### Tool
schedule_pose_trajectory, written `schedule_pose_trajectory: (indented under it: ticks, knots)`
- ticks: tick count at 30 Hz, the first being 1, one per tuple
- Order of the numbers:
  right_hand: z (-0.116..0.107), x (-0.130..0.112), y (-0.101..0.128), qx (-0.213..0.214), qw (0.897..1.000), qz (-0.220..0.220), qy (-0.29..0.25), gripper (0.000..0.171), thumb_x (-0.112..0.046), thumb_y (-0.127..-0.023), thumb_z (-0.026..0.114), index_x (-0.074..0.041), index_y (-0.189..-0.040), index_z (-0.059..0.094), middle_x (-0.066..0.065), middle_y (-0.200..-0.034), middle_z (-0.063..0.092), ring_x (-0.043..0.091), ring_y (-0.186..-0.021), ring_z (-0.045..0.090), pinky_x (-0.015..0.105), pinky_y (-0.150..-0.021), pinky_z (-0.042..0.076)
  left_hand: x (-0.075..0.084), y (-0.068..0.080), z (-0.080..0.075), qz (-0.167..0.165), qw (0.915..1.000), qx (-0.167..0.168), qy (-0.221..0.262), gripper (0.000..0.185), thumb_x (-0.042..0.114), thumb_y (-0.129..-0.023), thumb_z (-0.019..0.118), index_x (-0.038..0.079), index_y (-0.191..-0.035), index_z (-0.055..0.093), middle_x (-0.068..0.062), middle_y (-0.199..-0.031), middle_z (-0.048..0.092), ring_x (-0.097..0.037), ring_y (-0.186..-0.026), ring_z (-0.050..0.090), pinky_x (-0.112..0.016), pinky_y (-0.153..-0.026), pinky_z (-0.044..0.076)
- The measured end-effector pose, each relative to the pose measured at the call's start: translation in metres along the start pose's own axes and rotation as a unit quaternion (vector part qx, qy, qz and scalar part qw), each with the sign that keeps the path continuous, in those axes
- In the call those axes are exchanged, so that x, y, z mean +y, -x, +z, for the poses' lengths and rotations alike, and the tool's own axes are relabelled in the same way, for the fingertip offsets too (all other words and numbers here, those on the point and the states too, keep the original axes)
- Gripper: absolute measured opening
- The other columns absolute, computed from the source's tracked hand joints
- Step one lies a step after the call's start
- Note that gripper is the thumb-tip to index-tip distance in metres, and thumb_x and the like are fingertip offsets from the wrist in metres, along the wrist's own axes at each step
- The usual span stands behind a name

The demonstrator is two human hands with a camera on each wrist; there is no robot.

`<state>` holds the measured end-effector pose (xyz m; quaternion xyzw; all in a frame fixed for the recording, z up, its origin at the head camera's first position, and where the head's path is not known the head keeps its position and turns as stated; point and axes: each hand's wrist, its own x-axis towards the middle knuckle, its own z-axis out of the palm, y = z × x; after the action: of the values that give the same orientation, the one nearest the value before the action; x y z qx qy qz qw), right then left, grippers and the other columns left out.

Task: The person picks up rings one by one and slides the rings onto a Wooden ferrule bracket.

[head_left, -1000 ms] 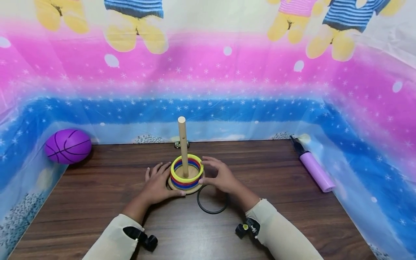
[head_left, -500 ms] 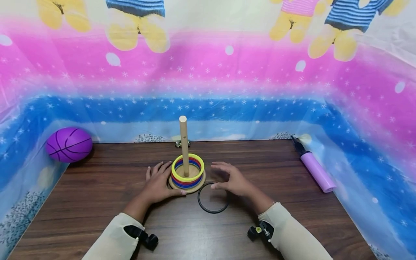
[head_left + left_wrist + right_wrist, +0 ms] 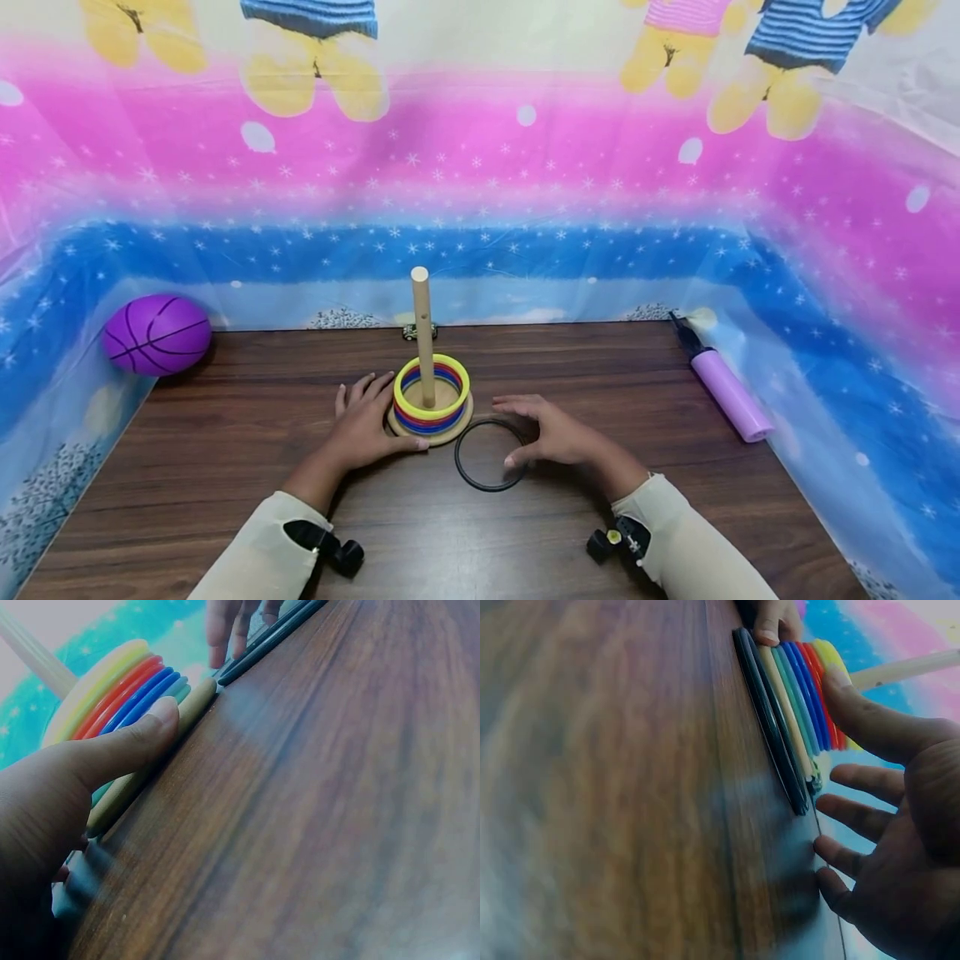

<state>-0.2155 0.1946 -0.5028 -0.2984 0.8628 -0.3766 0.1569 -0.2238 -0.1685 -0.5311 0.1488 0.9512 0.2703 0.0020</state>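
Observation:
A wooden ring-toss stand, its round base (image 3: 463, 427) flat on the table, carries an upright peg (image 3: 423, 333). Around the peg lies a stack of rings: a yellow ring (image 3: 462, 392) on top, red and blue below, green rings (image 3: 799, 701) lowest. My left hand (image 3: 364, 427) holds the base from the left, its thumb (image 3: 131, 748) along the front edge against the lower rings. Black rings (image 3: 480, 487) lie on the table at the base's front right. My right hand (image 3: 553, 433) hovers beside them with fingers spread, holding nothing.
A purple ball (image 3: 157, 335) sits at the table's back left corner. On the right edge lies a lilac hand pump (image 3: 729, 392) with a black nozzle. Behind the peg, a tiny toy car (image 3: 409, 332) stands by the printed cloth backdrop (image 3: 525, 258).
My right hand has come away from the ring stack and moved right and nearer, to the right side of the black rings. My left hand stays on the base.

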Motion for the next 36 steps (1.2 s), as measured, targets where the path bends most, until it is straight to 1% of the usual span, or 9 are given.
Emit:
schedule_pose_trajectory:
  ticks: [5, 9, 12, 17, 20, 25, 29, 32, 36]
  knots:
    - [-0.004, 0.003, 0.003, -0.034, 0.999, -0.001, 0.014, 0.091, -0.029, -0.086, 0.096, -0.016, -0.164, 0.053, 0.006, -0.176, 0.041, 0.04, -0.163, 0.029, 0.073, -0.127, 0.031, -0.001, 0.0, 0.0, -0.002, 1.0, -0.001, 0.0, 0.123, 0.075, -0.077, 0.088, 0.009, -0.17, 0.041, -0.021, -0.177, 0.035, -0.051, -0.166, 0.017, -0.082, -0.128, -0.002]
    - [-0.006, 0.004, 0.003, -0.056, 0.998, -0.008, 0.019, 0.093, -0.029, -0.085, 0.097, -0.018, -0.165, 0.052, 0.004, -0.179, 0.037, 0.041, -0.167, 0.02, 0.076, -0.128, 0.026, -0.002, -0.001, 0.001, 0.0, 1.0, 0.002, 0.001, 0.123, 0.075, -0.077, 0.088, 0.01, -0.17, 0.041, -0.021, -0.177, 0.035, -0.051, -0.166, 0.017, -0.081, -0.128, -0.002]
    - [-0.006, 0.006, 0.004, -0.065, 0.998, -0.012, 0.023, 0.091, -0.029, -0.084, 0.098, -0.019, -0.163, 0.054, 0.003, -0.179, 0.037, 0.042, -0.168, 0.016, 0.08, -0.128, 0.019, -0.002, -0.001, 0.001, 0.002, 1.0, 0.003, 0.003, 0.123, 0.075, -0.077, 0.088, 0.01, -0.17, 0.041, -0.021, -0.177, 0.035, -0.051, -0.166, 0.018, -0.082, -0.128, -0.002]
    - [-0.005, 0.01, 0.005, -0.068, 0.997, -0.005, 0.028, 0.088, -0.029, -0.083, 0.098, -0.02, -0.161, 0.058, -0.002, -0.178, 0.04, 0.038, -0.169, 0.015, 0.085, -0.127, 0.008, -0.001, 0.0, 0.001, -0.002, 1.0, -0.005, 0.003, 0.124, 0.077, -0.076, 0.087, 0.01, -0.17, 0.04, -0.02, -0.177, 0.034, -0.05, -0.166, 0.017, -0.081, -0.129, -0.003]
    - [-0.005, 0.013, 0.004, -0.065, 0.998, -0.001, 0.026, 0.085, -0.028, -0.083, 0.098, -0.02, -0.159, 0.06, -0.004, -0.176, 0.043, 0.036, -0.169, 0.016, 0.085, -0.127, 0.006, -0.001, -0.001, 0.0, -0.002, 1.0, -0.004, 0.002, 0.124, 0.076, -0.077, 0.087, 0.01, -0.17, 0.04, -0.021, -0.177, 0.035, -0.051, -0.166, 0.017, -0.081, -0.128, -0.002]
    - [-0.007, 0.012, 0.004, -0.062, 0.998, -0.001, 0.028, 0.081, -0.026, -0.084, 0.097, -0.018, -0.156, 0.063, -0.003, -0.175, 0.045, 0.036, -0.169, 0.018, 0.086, -0.126, 0.004, 0.0, -0.001, 0.0, 0.0, 1.0, 0.001, 0.0, 0.122, 0.075, -0.078, 0.088, 0.011, -0.17, 0.041, -0.021, -0.177, 0.035, -0.051, -0.166, 0.018, -0.082, -0.128, -0.001]
    - [-0.009, 0.009, 0.005, -0.071, 0.997, -0.005, 0.03, 0.082, -0.025, -0.084, 0.097, -0.017, -0.157, 0.062, -0.002, -0.176, 0.044, 0.037, -0.169, 0.017, 0.085, -0.127, 0.005, 0.0, -0.002, 0.0, 0.001, 1.0, 0.0, -0.002, 0.122, 0.075, -0.078, 0.087, 0.011, -0.17, 0.04, -0.021, -0.177, 0.035, -0.051, -0.166, 0.018, -0.082, -0.128, -0.001]
    - [-0.008, 0.009, 0.005, -0.071, 0.997, -0.007, 0.031, 0.082, -0.024, -0.083, 0.097, -0.016, -0.157, 0.062, -0.001, -0.176, 0.044, 0.038, -0.169, 0.018, 0.081, -0.129, 0.016, -0.001, -0.002, 0.0, 0.001, 1.0, 0.001, -0.005, 0.123, 0.075, -0.077, 0.087, 0.01, -0.17, 0.04, -0.021, -0.177, 0.035, -0.052, -0.165, 0.018, -0.082, -0.127, 0.0]
    - [-0.007, 0.013, 0.005, -0.064, 0.998, -0.004, 0.027, 0.081, -0.023, -0.082, 0.098, -0.017, -0.155, 0.064, -0.002, -0.174, 0.047, 0.037, -0.168, 0.021, 0.071, -0.127, 0.034, -0.002, -0.001, 0.001, 0.0, 1.0, 0.002, -0.008, 0.123, 0.075, -0.077, 0.088, 0.009, -0.17, 0.041, -0.022, -0.176, 0.035, -0.051, -0.165, 0.019, -0.082, -0.128, 0.0]
